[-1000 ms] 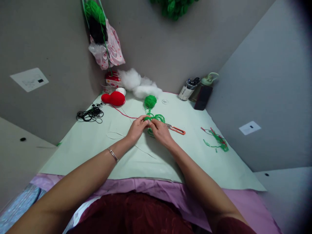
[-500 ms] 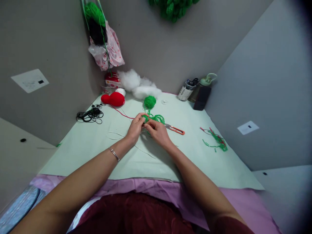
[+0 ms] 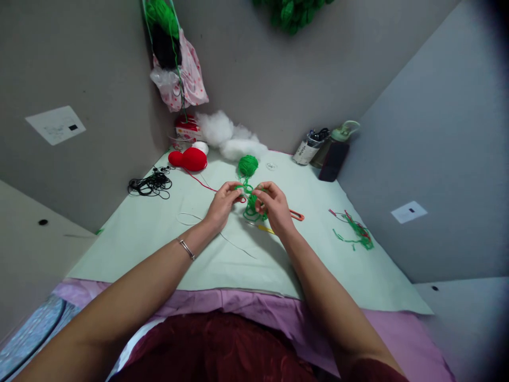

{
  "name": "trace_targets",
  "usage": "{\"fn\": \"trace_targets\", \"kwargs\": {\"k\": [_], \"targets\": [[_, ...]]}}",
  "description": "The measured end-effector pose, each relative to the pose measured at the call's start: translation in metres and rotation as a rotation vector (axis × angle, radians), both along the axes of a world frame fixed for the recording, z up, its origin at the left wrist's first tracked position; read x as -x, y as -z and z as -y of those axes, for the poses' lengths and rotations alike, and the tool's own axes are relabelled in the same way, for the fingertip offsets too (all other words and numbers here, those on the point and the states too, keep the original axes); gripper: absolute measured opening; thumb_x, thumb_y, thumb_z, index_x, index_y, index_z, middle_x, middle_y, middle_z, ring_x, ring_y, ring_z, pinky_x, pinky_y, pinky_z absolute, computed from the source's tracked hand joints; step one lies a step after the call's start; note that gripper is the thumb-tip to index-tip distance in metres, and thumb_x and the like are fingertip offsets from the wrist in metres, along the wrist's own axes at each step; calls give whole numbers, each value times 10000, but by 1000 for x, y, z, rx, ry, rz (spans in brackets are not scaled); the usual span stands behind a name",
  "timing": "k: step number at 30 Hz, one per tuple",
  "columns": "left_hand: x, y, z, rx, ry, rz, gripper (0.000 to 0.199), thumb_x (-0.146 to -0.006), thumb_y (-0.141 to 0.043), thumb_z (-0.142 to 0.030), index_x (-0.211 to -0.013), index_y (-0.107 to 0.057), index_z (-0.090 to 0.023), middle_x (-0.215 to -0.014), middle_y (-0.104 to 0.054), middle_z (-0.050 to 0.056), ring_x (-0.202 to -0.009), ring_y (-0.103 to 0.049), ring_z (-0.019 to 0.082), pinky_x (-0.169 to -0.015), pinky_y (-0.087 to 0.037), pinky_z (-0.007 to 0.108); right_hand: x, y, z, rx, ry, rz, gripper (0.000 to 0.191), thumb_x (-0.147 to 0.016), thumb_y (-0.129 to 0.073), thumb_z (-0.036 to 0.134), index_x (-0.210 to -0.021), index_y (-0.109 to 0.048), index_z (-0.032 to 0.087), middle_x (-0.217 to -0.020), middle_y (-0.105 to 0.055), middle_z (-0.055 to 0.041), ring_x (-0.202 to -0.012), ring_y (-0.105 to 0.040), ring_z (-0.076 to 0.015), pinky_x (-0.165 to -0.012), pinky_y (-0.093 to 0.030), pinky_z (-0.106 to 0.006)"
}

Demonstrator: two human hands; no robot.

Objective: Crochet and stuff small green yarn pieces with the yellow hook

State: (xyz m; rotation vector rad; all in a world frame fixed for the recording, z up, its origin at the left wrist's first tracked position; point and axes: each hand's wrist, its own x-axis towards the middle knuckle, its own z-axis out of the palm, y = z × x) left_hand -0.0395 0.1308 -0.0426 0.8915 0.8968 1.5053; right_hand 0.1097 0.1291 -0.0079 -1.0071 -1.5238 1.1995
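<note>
Above the middle of the table, my left hand (image 3: 221, 206) pinches a small green and red piece of yarn work, mostly hidden by the fingers. My right hand (image 3: 274, 204) is closed on green yarn a little to the right. Loose green yarn (image 3: 251, 211) hangs and lies between the hands. Behind them rests the green yarn ball (image 3: 248, 165). A yellow-handled crochet hook (image 3: 264, 228) lies under my right hand, and the orange handle of a cutting tool (image 3: 297, 215) shows beyond it. Red yarn runs from my left hand toward the red yarn ball (image 3: 194, 159).
White stuffing (image 3: 222, 132) is heaped at the back. Black cord (image 3: 151, 184) lies at left; green and red yarn scraps (image 3: 360, 233) lie at right. A pen cup (image 3: 306, 150), a bottle (image 3: 340, 131) and a dark phone (image 3: 333, 161) stand in the back right corner.
My right hand has moved away from the left, to the right, drawing green yarn with it. The yellow crochet hook now shows on the table. The view has shifted slightly.
</note>
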Motion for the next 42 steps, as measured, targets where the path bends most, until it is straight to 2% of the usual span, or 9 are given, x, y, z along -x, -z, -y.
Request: {"fn": "trace_targets", "kwargs": {"k": [3,6,10,17,23,30,32,37,42], "targets": [[-1,2,1,-19,7,-18,150,-831,-690,-205,-979,-663,-200,-849,-668,-11,-775,-628,126,-806,-511,271,-1,6,-6,-6,-21,101,283,-881,-635,498,-936,-570,228,-691,-574,44,-564,-507,-128,-547,-379,-265],[-2,4,2,-38,15,-55,170,-822,-713,-194,-989,-691,-207,-858,-660,-10,-824,-615,138,-821,-496,270,-2,11,-11,-34,-43,210,301,-881,-627,497,-801,-585,209,-654,-579,24,-602,-493,-141,-591,-377,-284],[-2,5,4,-39,40,-90,184,-791,-753,-200,-972,-716,-199,-889,-687,7,-870,-614,160,-849,-493,292,-2,16,-15,-93,22,309,356,-861,-646,502,-676,-545,215,-634,-499,32,-645,-436,-145,-627,-340,-293],[0,5,6,-27,106,-53,198,-820,-759,-310,-976,-749,-188,-976,-730,39,-934,-649,181,-898,-514,325,-4,22,-18,-127,117,388,326,-875,-605,444,-654,-510,224,-614,-469,36,-630,-423,-149,-618,-319,-293],[-2,8,5,1,140,-2,246,-757,-804,-233,-983,-725,-175,-921,-737,37,-899,-677,169,-931,-532,342,-3,16,-15,-143,142,450,278,-854,-633,377,-652,-517,225,-598,-484,35,-604,-423,-152,-612,-307,-293],[-2,15,1,44,62,22,225,-744,-777,-194,-940,-670,-167,-786,-685,-3,-740,-645,137,-788,-537,295,12,12,5,-207,78,450,146,-857,-569,280,-730,-513,237,-659,-536,18,-633,-436,-170,-642,-296,-306],[-2,15,0,38,41,15,217,-753,-778,-207,-933,-663,-167,-767,-681,-5,-726,-638,136,-767,-527,287,14,12,6,-207,75,424,161,-856,-560,296,-718,-503,237,-658,-525,20,-636,-435,-168,-645,-306,-306],[-5,11,2,-5,14,-1,211,-752,-783,-197,-912,-647,-181,-801,-679,-11,-780,-644,137,-804,-521,286,9,16,-5,-164,116,334,285,-851,-548,402,-637,-456,238,-622,-454,35,-631,-427,-153,-622,-327,-294],[-3,5,6,-37,65,-7,178,-774,-764,-223,-921,-671,-181,-884,-692,10,-859,-660,153,-867,-535,311,6,21,-12,-130,134,294,313,-800,-587,475,-630,-479,235,-595,-410,53,-599,-390,-138,-596,-307,-290]]}}
